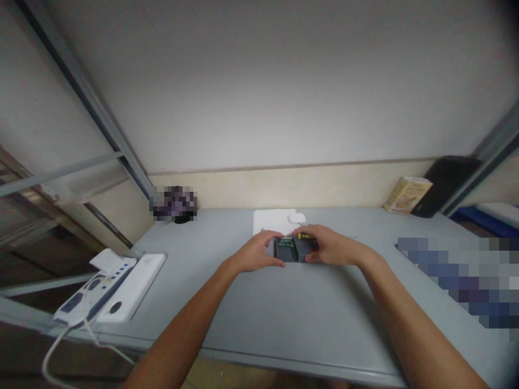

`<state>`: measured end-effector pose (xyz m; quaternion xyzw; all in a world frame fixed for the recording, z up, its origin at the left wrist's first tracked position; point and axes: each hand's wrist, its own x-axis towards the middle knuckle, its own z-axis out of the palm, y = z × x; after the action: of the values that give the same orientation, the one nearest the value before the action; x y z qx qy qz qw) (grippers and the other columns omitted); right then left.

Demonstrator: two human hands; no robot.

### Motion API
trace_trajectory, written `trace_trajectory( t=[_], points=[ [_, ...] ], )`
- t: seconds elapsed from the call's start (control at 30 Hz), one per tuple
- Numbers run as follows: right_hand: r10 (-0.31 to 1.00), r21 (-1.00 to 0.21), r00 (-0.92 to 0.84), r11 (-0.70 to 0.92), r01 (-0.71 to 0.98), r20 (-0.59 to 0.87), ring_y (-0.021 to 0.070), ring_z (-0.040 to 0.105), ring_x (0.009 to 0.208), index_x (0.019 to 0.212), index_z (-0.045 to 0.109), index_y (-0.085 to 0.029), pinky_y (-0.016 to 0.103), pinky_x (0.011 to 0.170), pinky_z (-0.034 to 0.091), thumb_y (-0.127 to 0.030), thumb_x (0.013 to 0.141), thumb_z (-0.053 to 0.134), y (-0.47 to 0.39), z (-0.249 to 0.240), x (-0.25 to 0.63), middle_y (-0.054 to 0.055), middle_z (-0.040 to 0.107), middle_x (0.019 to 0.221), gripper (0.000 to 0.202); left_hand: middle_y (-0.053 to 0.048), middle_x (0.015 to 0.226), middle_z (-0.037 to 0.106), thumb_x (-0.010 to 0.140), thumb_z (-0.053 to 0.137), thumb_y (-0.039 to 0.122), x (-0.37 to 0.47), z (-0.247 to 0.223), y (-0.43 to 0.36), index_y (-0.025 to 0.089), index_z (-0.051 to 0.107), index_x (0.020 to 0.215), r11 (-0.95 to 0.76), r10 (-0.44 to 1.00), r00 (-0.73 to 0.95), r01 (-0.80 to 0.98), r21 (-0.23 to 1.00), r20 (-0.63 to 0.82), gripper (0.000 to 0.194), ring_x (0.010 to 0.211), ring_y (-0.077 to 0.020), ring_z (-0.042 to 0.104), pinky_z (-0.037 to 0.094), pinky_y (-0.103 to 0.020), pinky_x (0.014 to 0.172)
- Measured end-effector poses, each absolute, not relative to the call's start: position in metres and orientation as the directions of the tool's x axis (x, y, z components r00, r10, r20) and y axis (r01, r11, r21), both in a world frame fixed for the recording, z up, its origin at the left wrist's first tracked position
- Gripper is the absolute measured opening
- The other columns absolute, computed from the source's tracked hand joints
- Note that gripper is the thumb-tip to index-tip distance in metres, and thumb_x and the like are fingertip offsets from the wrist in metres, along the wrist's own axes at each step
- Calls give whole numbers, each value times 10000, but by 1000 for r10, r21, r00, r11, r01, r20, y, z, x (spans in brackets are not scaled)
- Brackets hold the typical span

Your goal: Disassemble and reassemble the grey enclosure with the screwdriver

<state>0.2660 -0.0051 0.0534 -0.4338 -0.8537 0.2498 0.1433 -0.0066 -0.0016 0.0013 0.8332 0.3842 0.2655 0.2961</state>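
Near the back middle of the table, a dark grey plastic case with a green circuit board showing inside sits between my hands. My left hand grips its left end, thumb on the near side and fingers on the far side. My right hand is closed around a dark grey cover-like part at the right, beside the board. Whether the two parts are joined I cannot tell. A yellow-and-black object shows beside my right fingers, mostly hidden by that hand.
White paper and a small white rounded item lie behind my hands. At the left are a power strip and a long white box. A yellow carton stands at the back right, near a blurred-out object on the table.
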Motion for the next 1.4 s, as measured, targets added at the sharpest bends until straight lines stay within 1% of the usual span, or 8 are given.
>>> trace_trajectory(
  t=[0.27,0.5,0.8,0.97,1.07,1.17,1.3,1.4],
  points=[
    [802,-573,-598,492,656,3,301,615,1171,1309,664,-252,440,1033,462,-134,679,787,-7,55,262,89,662,1289,653,-70,1194,682,630,960,472,-4,4,-3,248,631,1350,-529,801,559,491,693,215,823,933,-220,573,490,-340,851],
    [787,-573,-617,506,645,0,284,605,1123,1342,646,-253,420,989,466,-124,658,818,-6,48,258,91,627,1243,717,-81,1312,672,610,969,478,1,9,-8,267,621,1354,-565,779,584,500,656,227,848,1116,-283,610,476,-406,987],
    [770,-599,-636,537,595,58,241,603,950,1248,670,-246,369,859,497,-194,681,853,-12,48,239,62,603,1097,598,-72,1286,681,579,975,522,8,5,-12,267,563,1389,-578,788,568,550,603,238,944,1168,-314,613,462,-430,1025],
    [755,-614,-646,566,551,116,259,607,1044,1253,663,-246,413,965,488,-214,703,859,-11,44,236,81,619,1148,586,-77,1290,670,595,967,527,8,7,-13,261,565,1379,-587,778,581,540,604,237,921,1181,-316,611,469,-433,1029],
    [760,-655,-629,561,506,165,253,625,1069,1192,685,-242,417,994,490,-255,828,749,-9,43,235,85,660,1170,370,-93,1347,645,642,939,542,9,9,-16,257,520,1426,-583,784,575,549,599,236,934,1235,-327,596,463,-452,1066],
    [784,-670,-571,562,485,244,244,661,1049,1130,712,-243,401,986,498,-266,940,595,-5,45,235,77,718,1143,224,-107,1404,617,723,891,528,9,11,-20,254,474,1468,-590,785,566,557,585,253,897,1282,-324,583,457,-455,1096],
    [864,-653,-342,503,567,369,262,691,987,1285,635,-233,396,931,512,-363,982,569,2,51,243,92,749,1097,336,-106,1348,661,817,816,523,9,16,-22,252,559,1395,-631,754,609,570,526,246,687,1245,-311,617,424,-473,1139],
    [806,-592,-189,550,589,561,266,656,1038,1202,666,-215,392,965,496,-423,1011,525,7,55,254,116,701,1113,315,-108,1305,678,837,790,552,8,19,-24,230,595,1342,-670,723,642,563,484,254,629,1217,-303,626,402,-473,1160]
  ],
)
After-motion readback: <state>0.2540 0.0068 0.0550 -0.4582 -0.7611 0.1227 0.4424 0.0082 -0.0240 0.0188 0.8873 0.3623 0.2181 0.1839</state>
